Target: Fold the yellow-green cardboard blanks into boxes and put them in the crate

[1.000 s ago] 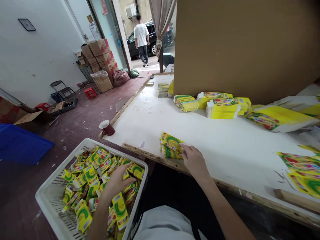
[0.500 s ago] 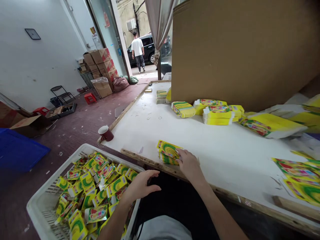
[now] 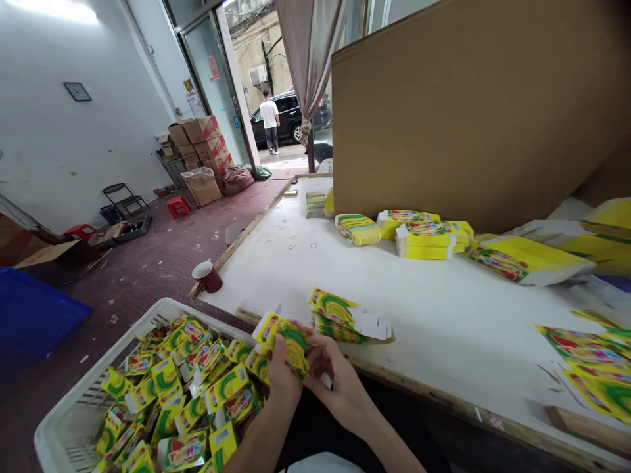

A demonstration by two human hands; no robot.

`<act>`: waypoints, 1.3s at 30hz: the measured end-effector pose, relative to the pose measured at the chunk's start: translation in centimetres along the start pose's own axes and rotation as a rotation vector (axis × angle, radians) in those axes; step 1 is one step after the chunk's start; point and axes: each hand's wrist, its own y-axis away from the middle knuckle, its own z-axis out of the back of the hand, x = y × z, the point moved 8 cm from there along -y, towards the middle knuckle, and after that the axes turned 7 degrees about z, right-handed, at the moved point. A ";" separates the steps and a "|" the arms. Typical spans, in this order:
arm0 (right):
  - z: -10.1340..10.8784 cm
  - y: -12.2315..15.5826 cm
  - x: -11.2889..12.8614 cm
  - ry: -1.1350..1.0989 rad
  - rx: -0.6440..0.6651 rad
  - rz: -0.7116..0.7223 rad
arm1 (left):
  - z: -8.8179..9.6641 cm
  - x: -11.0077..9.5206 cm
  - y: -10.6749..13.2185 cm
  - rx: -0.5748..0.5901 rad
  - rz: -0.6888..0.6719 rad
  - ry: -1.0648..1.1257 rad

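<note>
A yellow and green printed carton (image 3: pixel 288 341) is held between my two hands, above the near edge of the table. My left hand (image 3: pixel 284 378) grips it from below, thumb on its printed face. At its right end, the fingers of my right hand (image 3: pixel 335 378) are closed on the carton; some fingertips are hidden. Just beyond my hands, a stack of flat cartons (image 3: pixel 340 315) lies on the white tabletop (image 3: pixel 276 263), white flaps pointing right. Below and left stands a white plastic basket (image 3: pixel 64 420), heaped with small yellow cartons (image 3: pixel 190 387).
A maroon mug (image 3: pixel 208 277) stands at the table's left corner. Bundled flat cartons (image 3: pixel 426 238) lie along a large cardboard sheet (image 3: pixel 444 125). More flat cartons (image 3: pixel 586 361) lie at the right, near a wooden strip (image 3: pixel 586 430). A person (image 3: pixel 269 121) is outside the doorway.
My right hand has moved left from the stack with a carton. My left hand has closed on that carton, and both hands now hold it together.
</note>
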 end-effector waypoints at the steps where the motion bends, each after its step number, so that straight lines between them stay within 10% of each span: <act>1: -1.0 0.3 0.4 -0.080 0.020 -0.011 | -0.1 -0.5 0.0 -0.042 -0.010 0.026; 5: -2.6 0.6 1.0 -0.136 0.049 -0.033 | 0.2 -2.0 0.4 -0.122 -0.092 0.052; 16: 3.3 -0.4 -0.7 0.125 -0.123 0.048 | 2.1 -1.3 0.5 0.003 -0.121 -0.326; 21: 6.2 0.2 1.6 0.643 -0.179 0.319 | 1.7 -5.9 0.7 0.256 -0.202 -0.575; 25: 3.6 0.8 2.6 0.816 0.058 0.465 | -0.4 -5.1 2.3 0.458 -0.127 -0.939; 31: 4.9 1.2 1.8 0.466 -0.296 0.275 | -1.6 -2.3 3.0 0.343 -0.082 -1.064; 39: 1.7 0.2 -4.5 -0.096 -0.136 -0.045 | -3.1 -1.4 4.8 0.441 -0.297 -1.058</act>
